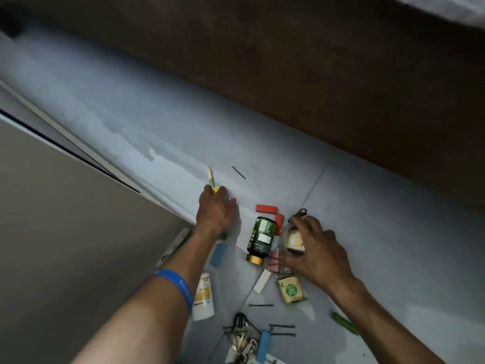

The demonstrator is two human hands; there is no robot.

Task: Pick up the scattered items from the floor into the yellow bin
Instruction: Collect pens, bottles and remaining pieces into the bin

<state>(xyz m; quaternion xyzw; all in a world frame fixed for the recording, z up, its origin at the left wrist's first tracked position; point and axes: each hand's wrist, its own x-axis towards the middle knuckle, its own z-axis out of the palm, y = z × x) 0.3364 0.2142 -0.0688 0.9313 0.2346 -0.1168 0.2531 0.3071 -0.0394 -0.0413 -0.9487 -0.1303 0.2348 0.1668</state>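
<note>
Both hands are busy, the left hand (216, 210) gripping a pencil (210, 177), the right hand (312, 248) apparently curled round a pale ball (294, 241), while bottle (261, 239), blocks (266, 208), hairpins (260, 305) still litter the floor (380, 219); no yellow bin shows.

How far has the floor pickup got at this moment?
Nothing shows as done: the yellow bin is out of view. In hand: the left hand grips a yellow-ended pencil, and the right hand holds a round whitish object. Still on the floor: green bottle, red blocks, hairpin, white tube, blue blocks, clips, and keys.
</note>
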